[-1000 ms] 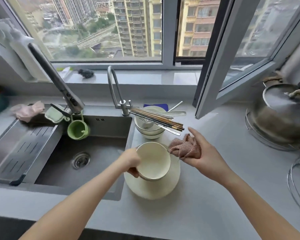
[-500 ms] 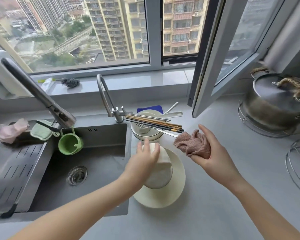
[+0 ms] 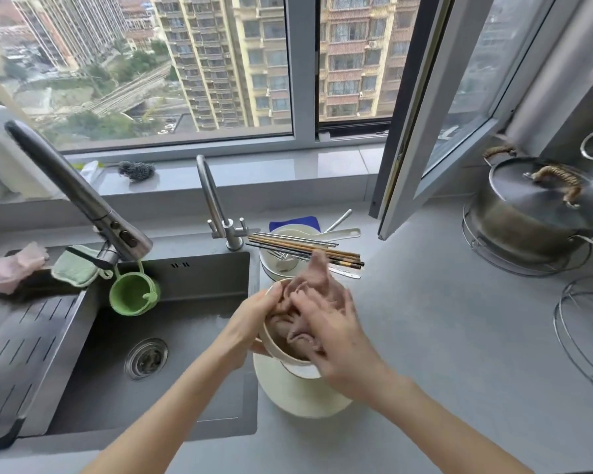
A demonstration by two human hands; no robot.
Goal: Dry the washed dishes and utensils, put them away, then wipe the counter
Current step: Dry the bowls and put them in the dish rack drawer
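A small cream ceramic bowl (image 3: 275,350) is gripped by its rim in the left hand (image 3: 250,318) above a cream round plate (image 3: 298,396) on the grey counter (image 3: 442,336), while a crumpled pink cloth (image 3: 305,299) is pressed inside it by the closed right hand (image 3: 336,340).

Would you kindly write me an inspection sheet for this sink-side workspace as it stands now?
Surface: grey counter, bare to the right of the dishes.
Job's things: cream bowl held tilted above a cream plate; pink cloth pressed inside it; chopsticks lying across stacked bowls behind.
Clutter: green cup hanging from the faucet; lidded steel pot at the right; scourer on the sill.
Hands: left hand grips the bowl's rim; right hand works the cloth.
Cables: nothing seen.
Surroundings: sink at the left; window sash open over the counter.
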